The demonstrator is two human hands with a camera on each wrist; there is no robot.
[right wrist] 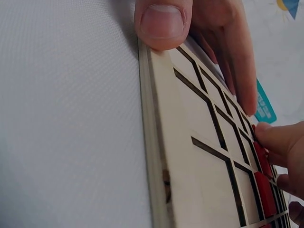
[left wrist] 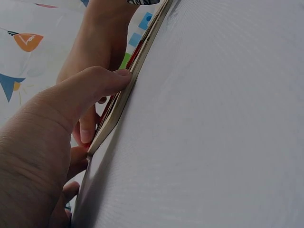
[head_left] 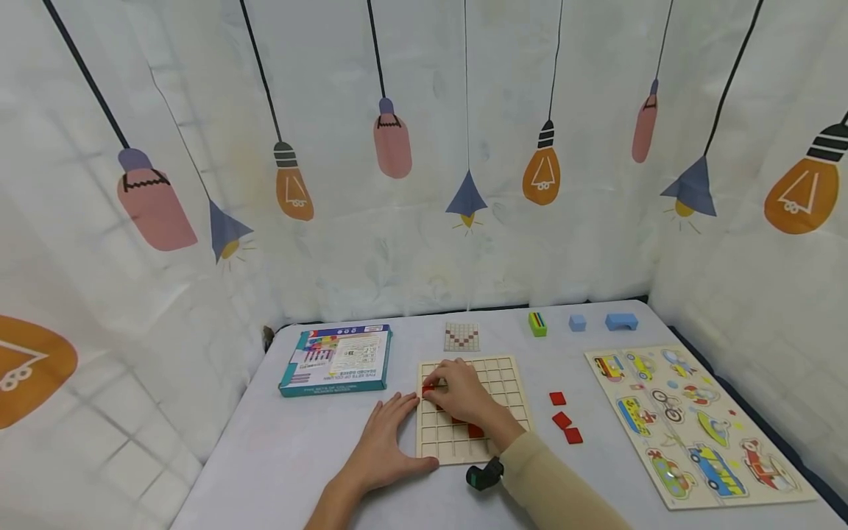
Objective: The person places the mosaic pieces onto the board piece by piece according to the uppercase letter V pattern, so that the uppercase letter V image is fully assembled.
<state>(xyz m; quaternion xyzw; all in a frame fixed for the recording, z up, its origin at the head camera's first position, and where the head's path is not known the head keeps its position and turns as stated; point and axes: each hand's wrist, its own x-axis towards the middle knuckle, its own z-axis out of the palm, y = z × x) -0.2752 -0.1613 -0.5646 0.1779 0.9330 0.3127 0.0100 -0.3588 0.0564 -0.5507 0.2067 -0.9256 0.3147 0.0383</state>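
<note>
R hand (head_left: 458,391) pinches red tile (head_left: 429,387), mostly hidden in its grip, at 10 o'clock on grid bd (head_left: 437,450), & partly blocks other red pcs (head_left: 475,431). L hand (head_left: 386,447), relaxed w/ fingers spread, touches bd edge approx 8 o'clock; 3 loose tiles (head_left: 562,420) at 3 o'clock

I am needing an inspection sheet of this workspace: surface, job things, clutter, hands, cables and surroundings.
Surface: table with white cover.
Job things: grid board with some red tiles in its cells; three more loose to its right; small pattern card beyond it.
Clutter: box at left; picture puzzle at right; green block and two blue blocks at the far side.
Hands: right hand pinches a red tile at the board's left side; left hand touches the board, thumb at the near edge.
Cables: nothing seen; lamp cords are only printed.
Surroundings: white curtain with lamp pictures.
</note>
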